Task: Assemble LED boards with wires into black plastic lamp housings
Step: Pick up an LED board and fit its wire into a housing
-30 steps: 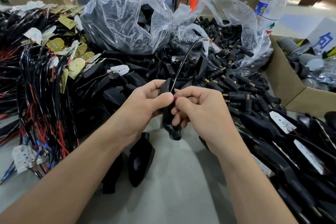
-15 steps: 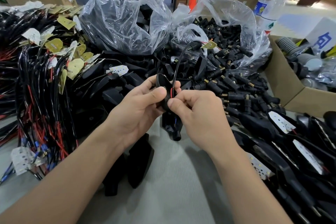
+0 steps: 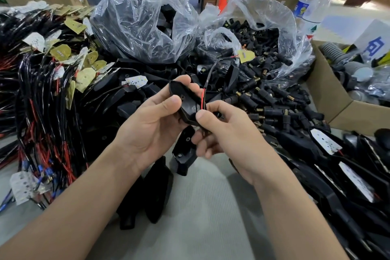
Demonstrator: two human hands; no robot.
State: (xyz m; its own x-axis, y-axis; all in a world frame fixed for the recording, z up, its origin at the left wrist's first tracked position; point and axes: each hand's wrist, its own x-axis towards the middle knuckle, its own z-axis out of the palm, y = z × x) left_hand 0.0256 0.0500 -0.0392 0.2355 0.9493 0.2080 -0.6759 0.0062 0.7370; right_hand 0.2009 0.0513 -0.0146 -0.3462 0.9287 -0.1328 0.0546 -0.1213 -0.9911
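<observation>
Left hand curls round a black lamp housing, likely light and rigid; right hand pinches the limp wire at the housing's edge, its fragile-looking LED board trailing beyond.

hands gripping housing, wire pinched

Black lamp housing tilted in the left hand, red-black wire up to yellowish LED board.
</observation>
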